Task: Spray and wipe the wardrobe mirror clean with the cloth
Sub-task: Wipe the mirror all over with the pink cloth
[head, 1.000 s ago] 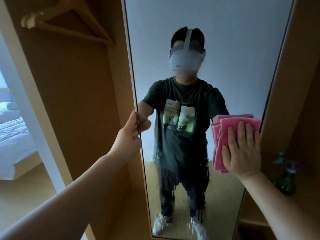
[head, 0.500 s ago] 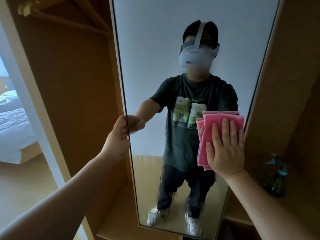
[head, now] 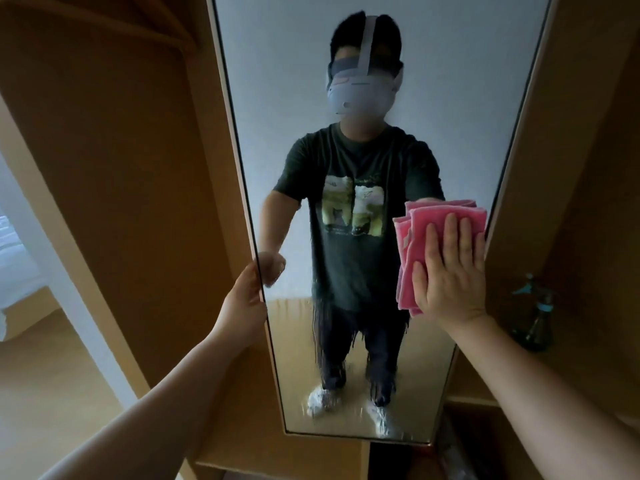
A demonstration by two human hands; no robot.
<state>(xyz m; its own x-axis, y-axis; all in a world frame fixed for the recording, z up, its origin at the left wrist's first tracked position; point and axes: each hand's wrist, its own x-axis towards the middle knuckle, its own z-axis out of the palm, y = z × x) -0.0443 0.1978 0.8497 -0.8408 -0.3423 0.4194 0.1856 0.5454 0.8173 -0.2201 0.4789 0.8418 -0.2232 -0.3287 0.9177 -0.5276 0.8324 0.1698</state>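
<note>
The top of the mirror point(head: 346, 98) is cut off by the upper edge. The lower glass is smeared with wet streaks, so the reflection there is blurred. Part of the pink cloth point(head: 426, 223) is covered by the right hand point(head: 450, 271). The fingertips of the left hand point(head: 242, 303) are hidden behind the mirror's edge. The spray bottle point(head: 533, 317) is dim and indistinct.
</note>
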